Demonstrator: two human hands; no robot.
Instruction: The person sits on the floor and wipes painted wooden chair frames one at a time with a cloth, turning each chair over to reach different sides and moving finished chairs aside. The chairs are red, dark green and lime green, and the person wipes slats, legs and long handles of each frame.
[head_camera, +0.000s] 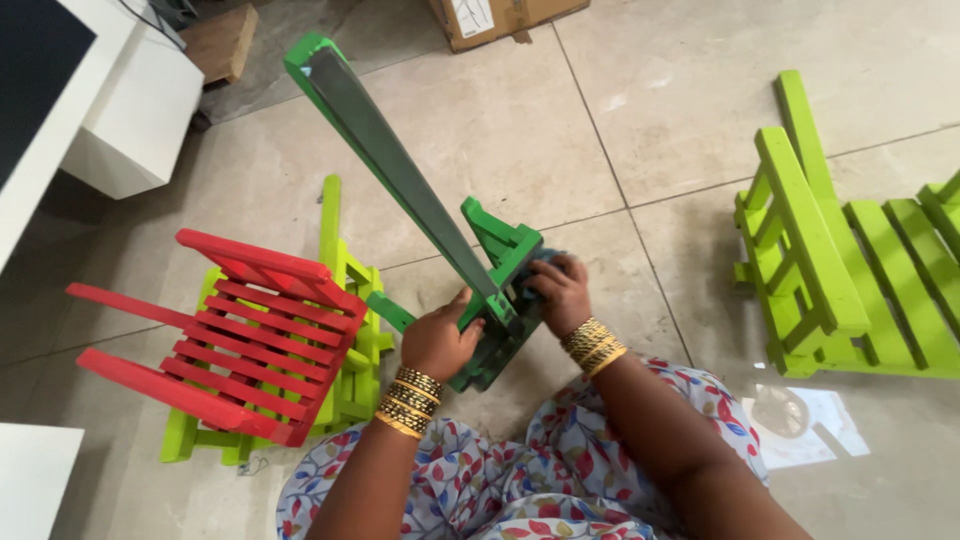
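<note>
**Dark green wooden chair, held at floor level, with neighbouring chairs**

Item in hand: dark green chair (500, 290), slatted wood, tipped over on the tiled floor (600, 130) directly in front of the seated person's knees. One long plank (385, 150) of it rises at a slant toward the upper left, crossing much of the view.

Left hand (438, 340): fingers curled and closed around the chair's frame near the foot of the long plank. Gold bangles (408, 400) on the wrist.

Right hand (560, 290): pressed against the far side of the same frame, fingers bent over it; whether it also holds a small object cannot be told. Gold bangles on this wrist too. The two hands sit close, with the frame between them.

Surroundings:
- Red chair (240, 335), slatted, lying on top of a light green chair (345, 330), just left of the left hand.
- Second light green chair (850, 270) on its side, well apart at the right.
- White furniture (130, 110) at the upper left edge.
- Cardboard box (500, 18) at the top edge.
- Floral garment (520, 480) covering the lap, lower centre.
</note>
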